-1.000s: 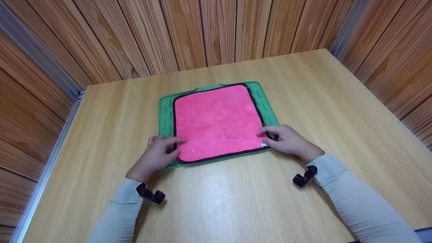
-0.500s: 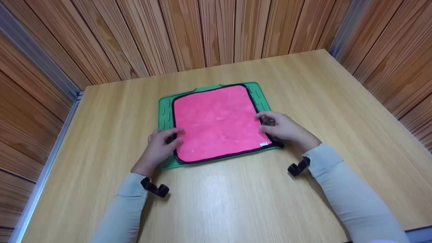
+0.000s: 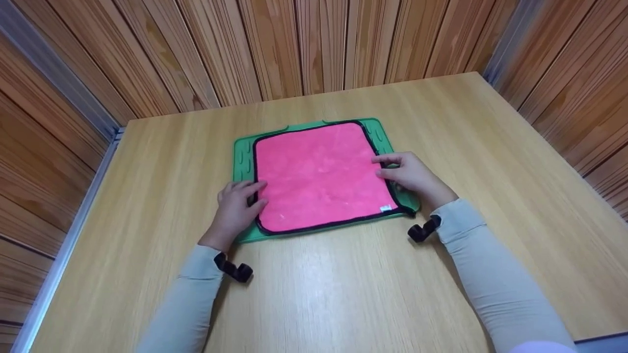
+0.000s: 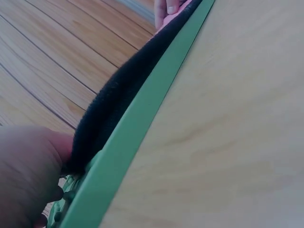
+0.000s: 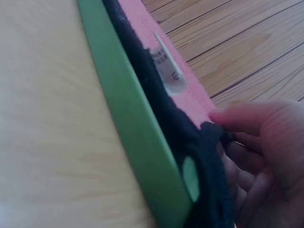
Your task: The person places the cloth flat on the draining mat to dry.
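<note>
A pink cloth (image 3: 319, 176) with black edging lies face up over a green tray (image 3: 243, 159), whose ridged side borders show. My left hand (image 3: 234, 211) holds the cloth's left edge, index finger and thumb over the pink. In the left wrist view the thumb meets the black edging (image 4: 123, 90). My right hand (image 3: 414, 176) grips the right edge; the right wrist view has its thumb on the pink and other fingers below the edging (image 5: 171, 118). A white label (image 3: 386, 208) sits near the cloth's front right corner. That corner of the edging reaches over the tray's rim.
The tray rests on a light wooden table (image 3: 314, 294). Wood-panelled walls (image 3: 274, 49) stand behind and at both sides. Each sleeve carries a black wrist mount (image 3: 234, 268).
Both hands have slid away from the front corners, farther back along the cloth's sides. The right hand has uncovered the label and the front right corner. The tray stays in place.
</note>
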Tool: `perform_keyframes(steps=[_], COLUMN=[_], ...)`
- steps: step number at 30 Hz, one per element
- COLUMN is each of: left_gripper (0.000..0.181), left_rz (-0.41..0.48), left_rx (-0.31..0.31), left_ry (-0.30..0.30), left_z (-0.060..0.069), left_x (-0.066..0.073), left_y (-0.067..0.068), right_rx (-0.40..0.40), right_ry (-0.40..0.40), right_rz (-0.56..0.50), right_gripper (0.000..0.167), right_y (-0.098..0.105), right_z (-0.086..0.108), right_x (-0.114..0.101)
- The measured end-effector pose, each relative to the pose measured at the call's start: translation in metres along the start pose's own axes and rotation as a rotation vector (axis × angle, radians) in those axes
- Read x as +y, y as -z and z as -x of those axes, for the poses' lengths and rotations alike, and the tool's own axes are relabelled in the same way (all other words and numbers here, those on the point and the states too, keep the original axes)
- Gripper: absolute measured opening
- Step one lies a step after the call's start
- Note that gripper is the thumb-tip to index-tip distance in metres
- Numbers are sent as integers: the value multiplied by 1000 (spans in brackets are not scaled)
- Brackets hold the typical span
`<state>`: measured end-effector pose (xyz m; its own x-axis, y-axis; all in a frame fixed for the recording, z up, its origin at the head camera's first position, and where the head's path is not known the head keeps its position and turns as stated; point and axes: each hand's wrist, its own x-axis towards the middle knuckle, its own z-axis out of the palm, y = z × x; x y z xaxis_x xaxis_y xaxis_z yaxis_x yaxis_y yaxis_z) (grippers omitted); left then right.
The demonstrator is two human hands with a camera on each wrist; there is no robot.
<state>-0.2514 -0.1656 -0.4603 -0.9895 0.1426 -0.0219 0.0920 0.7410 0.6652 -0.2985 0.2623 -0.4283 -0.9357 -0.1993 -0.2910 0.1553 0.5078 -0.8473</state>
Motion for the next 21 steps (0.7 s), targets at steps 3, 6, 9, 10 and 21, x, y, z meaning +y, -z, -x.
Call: perform_keyframes(steps=[3, 6, 9, 10, 21], left_gripper=[55, 55, 59, 60, 50], left_rz=[-10, 12, 70, 95, 241], left_rx=[1, -15, -51, -59, 22], left_ry=[3, -6, 16, 29, 108], left_z=[-1, -2, -6, -8, -40], left_x=[0, -1, -1, -1, 10], left_y=[1, 3, 7, 9, 6], right_rx=[28, 17, -15, -22, 96], right_ry=[5, -4, -12, -13, 49], right_rz=[-20, -22, -6, 5, 66], right_gripper=[46, 46, 49, 50, 50], right_y=[1, 1, 0, 0, -8], right_z=[0, -1, -2, -3, -36], right_x=[0, -1, -5, -8, -29])
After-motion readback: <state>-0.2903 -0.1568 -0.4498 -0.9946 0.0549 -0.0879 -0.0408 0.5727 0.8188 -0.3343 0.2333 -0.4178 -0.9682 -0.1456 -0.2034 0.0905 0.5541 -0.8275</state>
